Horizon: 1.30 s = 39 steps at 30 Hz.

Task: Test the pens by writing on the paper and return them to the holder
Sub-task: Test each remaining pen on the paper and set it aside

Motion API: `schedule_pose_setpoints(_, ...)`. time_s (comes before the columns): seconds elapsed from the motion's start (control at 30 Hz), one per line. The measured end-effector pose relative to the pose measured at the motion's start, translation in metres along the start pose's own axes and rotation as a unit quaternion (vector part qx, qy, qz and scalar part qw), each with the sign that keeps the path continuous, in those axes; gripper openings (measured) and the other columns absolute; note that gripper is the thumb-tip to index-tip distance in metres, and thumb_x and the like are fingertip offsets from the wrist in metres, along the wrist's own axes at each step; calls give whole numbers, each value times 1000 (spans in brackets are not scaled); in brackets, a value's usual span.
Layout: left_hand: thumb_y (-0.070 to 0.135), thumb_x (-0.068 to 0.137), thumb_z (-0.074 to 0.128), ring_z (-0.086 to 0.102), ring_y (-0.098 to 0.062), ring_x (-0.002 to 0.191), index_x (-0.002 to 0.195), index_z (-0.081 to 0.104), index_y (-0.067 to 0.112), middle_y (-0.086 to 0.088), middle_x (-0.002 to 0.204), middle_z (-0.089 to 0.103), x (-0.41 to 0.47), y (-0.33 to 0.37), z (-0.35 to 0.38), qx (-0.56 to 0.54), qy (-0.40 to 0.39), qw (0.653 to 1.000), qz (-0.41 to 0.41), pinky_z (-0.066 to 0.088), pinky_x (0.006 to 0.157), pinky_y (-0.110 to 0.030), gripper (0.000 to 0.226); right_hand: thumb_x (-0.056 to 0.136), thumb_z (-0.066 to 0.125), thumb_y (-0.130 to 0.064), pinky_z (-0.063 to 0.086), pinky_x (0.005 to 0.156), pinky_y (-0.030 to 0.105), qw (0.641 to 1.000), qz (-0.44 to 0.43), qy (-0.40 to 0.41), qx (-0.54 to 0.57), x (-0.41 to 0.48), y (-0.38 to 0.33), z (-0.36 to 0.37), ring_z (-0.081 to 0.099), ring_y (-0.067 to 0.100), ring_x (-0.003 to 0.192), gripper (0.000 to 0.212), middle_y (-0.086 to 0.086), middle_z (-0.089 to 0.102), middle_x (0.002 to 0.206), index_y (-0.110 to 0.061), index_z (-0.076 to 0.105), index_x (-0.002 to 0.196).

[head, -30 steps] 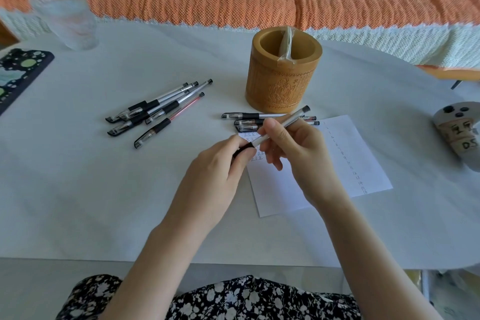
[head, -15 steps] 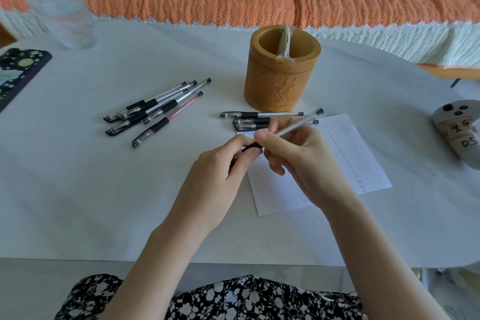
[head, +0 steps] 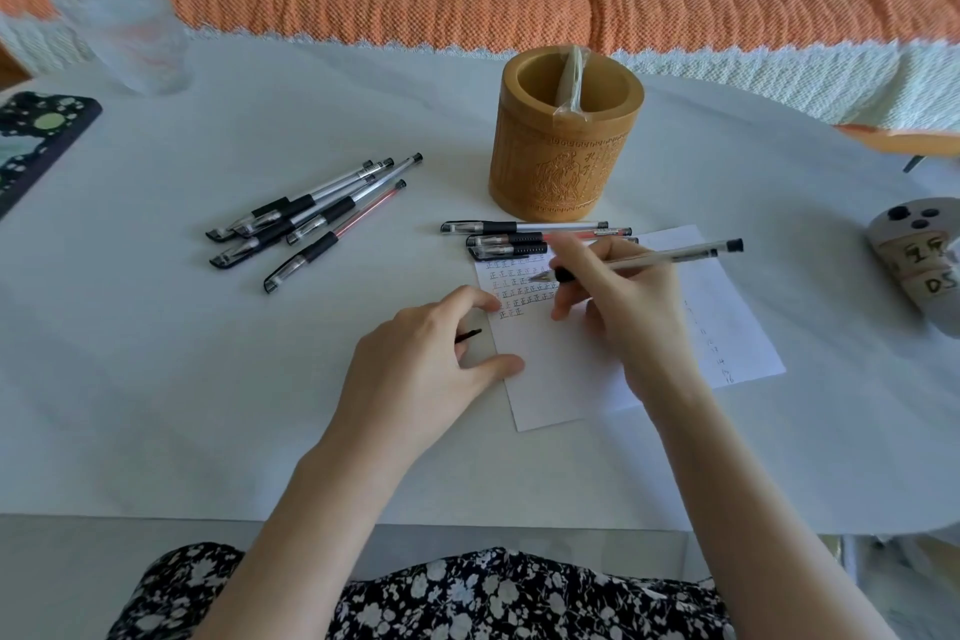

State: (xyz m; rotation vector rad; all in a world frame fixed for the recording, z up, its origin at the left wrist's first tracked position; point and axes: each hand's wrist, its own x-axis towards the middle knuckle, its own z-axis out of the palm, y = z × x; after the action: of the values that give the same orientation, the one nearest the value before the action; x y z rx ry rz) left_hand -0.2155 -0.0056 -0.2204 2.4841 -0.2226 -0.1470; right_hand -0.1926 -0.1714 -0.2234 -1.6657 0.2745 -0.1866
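Closely — right fingers [head: 582, 256] round pen [head: 675, 255]

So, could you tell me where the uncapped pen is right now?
Head view, right of centre: the right hand holds the uncapped pen over the paper, tip by the written rows, near three capped pens.

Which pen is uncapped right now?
The pen in the right hand, bare tip over the paper; the left hand holds a black cap. The pen cluster at left and the three pens beside the holder are all capped.
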Motion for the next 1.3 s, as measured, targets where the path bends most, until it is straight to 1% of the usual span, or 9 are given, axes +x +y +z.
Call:
schedule_pose_setpoints(0.13, 57, 72, 67, 52, 0, 73, 110, 52, 43, 18, 67, 46, -1, 1, 0, 6, -2, 1000, -5, 38, 66, -23, 43, 75, 78, -32, 32, 46, 16, 996, -36, 52, -67, -1, 6, 10, 39, 6, 41, 47, -4, 45, 44, -16, 43, 47)
schedule_pose_setpoints(0.3, 57, 72, 67, 59, -2, 81, 110, 52, 43, 18, 70, 49, 0, 1, 0, 9, -2, 1000, -8, 44, 70, -24, 43, 82, 68, -18, 26, 44, 16, 989, -74, 85, -100, -1, 12, 14, 32, 6, 44, 41, -7, 35, 44, -3, 44, 53)
schedule_pose_setpoints(0.4, 57, 72, 67, 58, -1, 79, 110, 52, 43, 16, 71, 51, 0, 1, 1, 10, -1, 1000, -7, 43, 69, -24, 44, 80, 63, -10, 22, 43, 17, 986, -78, 91, -114, -1, 14, 18, 25, 8, 45, 37, -9, 27, 41, -8, 38, 53)
schedule_pose_setpoints(0.57, 56, 73, 67, 55, 1, 75, 110, 51, 43, 16, 69, 50, 0, -1, 2, 13, -5, 1000, -7, 41, 67, -23, 43, 80, 61, -9, 20, 46, 22, 985, -90, 97, -113, -3, 15, 21, 24, 9, 50, 36, -2, 27, 48, -5, 37, 54)
schedule_pose_setpoints(0.7, 55, 73, 68, 55, -1, 76, 110, 52, 43, 15, 69, 50, 0, -1, 2, 11, -6, 1000, -9, 40, 66, -23, 43, 81, 61, -10, 21, 48, 25, 984, -94, 88, -120, -3, 16, 21, 24, 9, 52, 37, 5, 30, 51, 6, 38, 58)
schedule_pose_setpoints(0.83, 55, 72, 68, 57, -2, 79, 110, 51, 43, 14, 71, 52, 1, -1, 2, 14, -8, 1000, -11, 41, 67, -23, 43, 82, 61, -11, 21, 48, 26, 984, -99, 82, -126, -4, 16, 20, 24, 11, 52, 38, 6, 30, 52, 8, 37, 59)
schedule_pose_setpoints(1.1, 55, 72, 68, 59, -3, 79, 108, 51, 42, 12, 70, 53, 1, -1, 2, 19, -10, 1000, -14, 43, 66, -25, 42, 82, 62, -12, 20, 47, 24, 981, -108, 80, -138, -3, 18, 21, 23, 10, 51, 40, -1, 28, 48, 2, 36, 56)
schedule_pose_setpoints(1.17, 55, 72, 68, 59, -2, 78, 108, 51, 42, 12, 70, 53, 1, -1, 2, 18, -11, 1000, -15, 42, 66, -24, 42, 82, 61, -11, 19, 46, 23, 981, -107, 84, -139, -2, 18, 21, 22, 10, 49, 41, -8, 26, 44, -7, 33, 53)
schedule_pose_setpoints(1.3, 55, 72, 68, 58, -2, 79, 108, 51, 43, 14, 72, 52, 1, 0, 2, 13, -15, 1000, -20, 40, 66, -24, 42, 82, 61, -9, 18, 43, 20, 981, -105, 92, -134, -2, 19, 21, 22, 10, 46, 43, -7, 26, 40, -16, 29, 53)
